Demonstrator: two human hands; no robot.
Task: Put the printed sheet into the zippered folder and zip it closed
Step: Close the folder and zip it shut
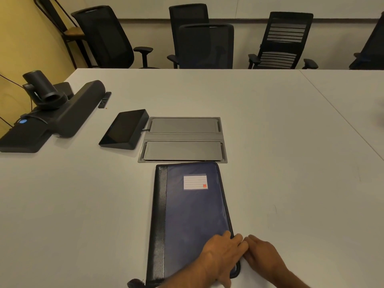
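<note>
Navy zippered folder lies closed on the white table — left hand flat on its near-right corner, right hand just beside, fingers meeting at the edge; grip unclear.

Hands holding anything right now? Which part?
Left hand rests flat on the folder near its right edge; right hand meets that edge beside it. Any pinch on the zipper is hidden.
</note>
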